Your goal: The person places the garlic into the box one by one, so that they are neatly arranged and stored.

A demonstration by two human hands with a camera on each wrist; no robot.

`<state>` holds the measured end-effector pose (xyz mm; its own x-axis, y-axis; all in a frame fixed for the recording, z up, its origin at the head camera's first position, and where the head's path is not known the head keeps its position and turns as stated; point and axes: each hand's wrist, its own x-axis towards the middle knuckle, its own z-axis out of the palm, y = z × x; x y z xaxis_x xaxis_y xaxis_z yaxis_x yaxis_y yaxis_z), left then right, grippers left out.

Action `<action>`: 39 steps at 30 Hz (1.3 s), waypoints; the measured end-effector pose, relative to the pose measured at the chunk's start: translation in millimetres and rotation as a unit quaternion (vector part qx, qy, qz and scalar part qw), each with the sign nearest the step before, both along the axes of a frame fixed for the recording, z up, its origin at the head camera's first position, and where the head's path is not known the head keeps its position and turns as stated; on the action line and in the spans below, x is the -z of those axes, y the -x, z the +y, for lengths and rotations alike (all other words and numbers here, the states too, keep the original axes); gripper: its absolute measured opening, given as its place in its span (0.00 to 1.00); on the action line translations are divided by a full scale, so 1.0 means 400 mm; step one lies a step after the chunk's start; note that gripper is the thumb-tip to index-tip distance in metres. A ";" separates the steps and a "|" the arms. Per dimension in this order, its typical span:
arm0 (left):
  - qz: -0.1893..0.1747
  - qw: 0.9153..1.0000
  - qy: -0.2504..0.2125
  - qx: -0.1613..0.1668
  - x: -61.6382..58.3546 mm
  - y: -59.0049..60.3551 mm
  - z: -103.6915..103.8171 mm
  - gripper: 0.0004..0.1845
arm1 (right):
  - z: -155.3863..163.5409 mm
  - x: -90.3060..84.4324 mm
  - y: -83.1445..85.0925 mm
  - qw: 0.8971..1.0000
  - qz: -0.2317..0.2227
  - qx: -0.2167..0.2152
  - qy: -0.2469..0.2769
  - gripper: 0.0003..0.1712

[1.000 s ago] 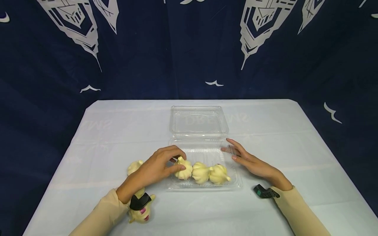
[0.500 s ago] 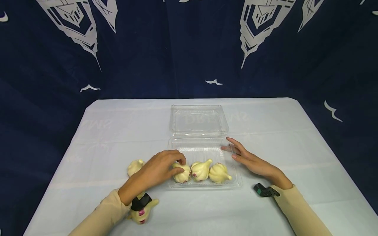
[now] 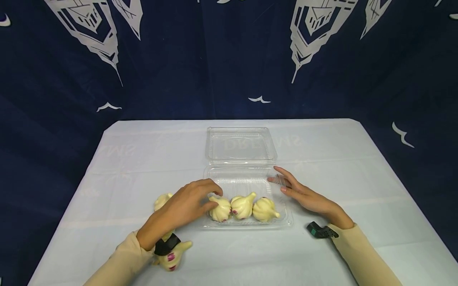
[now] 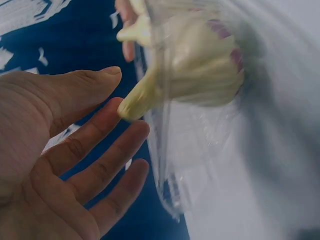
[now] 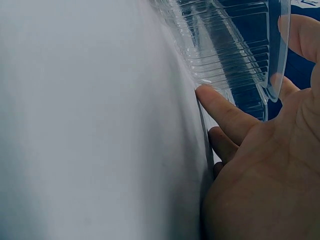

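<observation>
Both arms wear snug cream-beige long sleeves ending at the wrists, each wrist carries a small black strapped device, and the left hand (image 3: 186,206) and right hand (image 3: 307,197) are bare, without rings or gloves

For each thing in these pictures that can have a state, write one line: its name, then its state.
Clear clamshell box: open, lid folded flat behind the tray.
Three garlic bulbs: lying in a row in the tray's front.
Two garlic bulbs: outside, on the table.
Left hand: fingers relaxed, beside the leftmost boxed bulb.
Right hand: fingers straight, touching the tray's right edge.
</observation>
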<state>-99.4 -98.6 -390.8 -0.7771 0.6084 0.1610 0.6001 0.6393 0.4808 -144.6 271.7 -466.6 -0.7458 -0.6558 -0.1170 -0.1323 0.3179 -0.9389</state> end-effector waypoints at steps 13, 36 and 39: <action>-0.003 0.996 -0.072 -0.044 -0.017 -0.024 -0.106 0.15 | 0.003 0.000 0.002 1.000 -0.001 0.002 -0.004 0.35; -0.154 0.985 -0.063 -0.052 0.010 -0.004 -0.280 0.26 | 0.003 0.000 0.001 1.000 -0.002 0.005 -0.016 0.34; -0.195 0.977 -0.073 -0.049 0.022 -0.001 -0.290 0.26 | 0.003 0.000 0.000 1.000 -0.007 0.004 -0.013 0.34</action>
